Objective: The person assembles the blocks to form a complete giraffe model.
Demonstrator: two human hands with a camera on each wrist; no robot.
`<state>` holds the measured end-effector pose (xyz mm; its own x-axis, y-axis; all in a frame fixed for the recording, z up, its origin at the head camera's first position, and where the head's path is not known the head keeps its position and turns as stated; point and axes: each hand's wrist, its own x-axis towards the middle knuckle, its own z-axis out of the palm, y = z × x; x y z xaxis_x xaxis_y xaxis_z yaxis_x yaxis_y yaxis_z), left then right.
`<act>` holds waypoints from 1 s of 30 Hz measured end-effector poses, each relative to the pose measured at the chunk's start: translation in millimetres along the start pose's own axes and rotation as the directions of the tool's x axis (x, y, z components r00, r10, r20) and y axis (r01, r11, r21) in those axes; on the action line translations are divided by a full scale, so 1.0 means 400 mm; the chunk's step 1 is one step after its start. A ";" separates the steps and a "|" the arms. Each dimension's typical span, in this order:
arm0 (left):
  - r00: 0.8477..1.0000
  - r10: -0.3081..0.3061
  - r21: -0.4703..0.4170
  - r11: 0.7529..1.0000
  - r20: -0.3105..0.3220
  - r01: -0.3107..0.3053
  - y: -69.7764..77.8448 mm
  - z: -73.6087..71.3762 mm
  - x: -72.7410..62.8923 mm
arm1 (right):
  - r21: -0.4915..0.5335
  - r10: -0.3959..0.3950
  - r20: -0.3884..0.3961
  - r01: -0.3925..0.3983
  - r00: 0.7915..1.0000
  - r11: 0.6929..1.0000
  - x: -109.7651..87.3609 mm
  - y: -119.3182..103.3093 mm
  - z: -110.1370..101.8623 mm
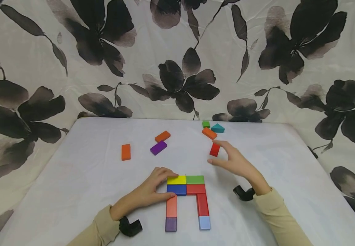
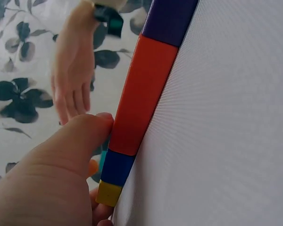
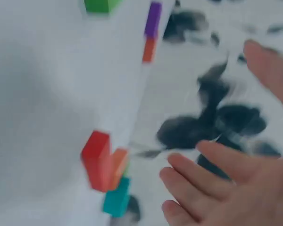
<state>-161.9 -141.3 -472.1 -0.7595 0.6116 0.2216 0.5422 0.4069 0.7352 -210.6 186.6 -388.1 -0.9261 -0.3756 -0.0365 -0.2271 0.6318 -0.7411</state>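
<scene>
My left hand [image 1: 146, 189] rests against the left side of a flat block arrangement. Its fingertips touch the yellow block [image 1: 177, 179], while the thumb lies where the blue block [image 1: 177, 190] meets the salmon-orange block [image 1: 171, 207]. That thumb [image 2: 87, 132] also shows along the row's edge in the left wrist view. Farther right, my right hand [image 1: 237, 163] holds nothing, its thumb and fingers spread around a loose red block [image 1: 215, 150]. In the right wrist view, the red block [image 3: 97, 160] stands apart from the fingers [image 3: 193, 183].
The arrangement also has green [image 1: 195, 179], red [image 1: 202, 205], light blue [image 1: 204, 222] and purple [image 1: 171, 224] blocks. Beyond lie an orange block [image 1: 209, 133], a green block [image 1: 206, 124] and a teal triangle [image 1: 217, 128]. Other orange [image 1: 126, 152] and purple [image 1: 158, 148] blocks lie left.
</scene>
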 end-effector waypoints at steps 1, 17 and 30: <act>1.000 0.000 0.001 1.000 -0.004 0.000 -0.001 0.000 0.000 | 0.036 0.041 -0.039 -0.040 0.998 0.999 0.023 0.012 -0.005; 0.988 -0.153 0.055 0.987 0.015 0.152 0.038 0.008 0.038 | 0.242 0.363 -0.069 -0.337 0.929 0.910 0.125 0.128 0.015; 0.985 -0.173 0.206 0.964 0.005 0.168 0.055 0.047 0.090 | 0.198 0.355 -0.098 -0.331 0.930 0.923 0.134 0.139 0.030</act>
<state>-170.4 -97.5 -460.2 -0.8400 0.5354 0.0884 0.4693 0.6350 0.6136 -269.1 193.4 -439.3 -0.9711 -0.0589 -0.2314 0.1569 0.5731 -0.8043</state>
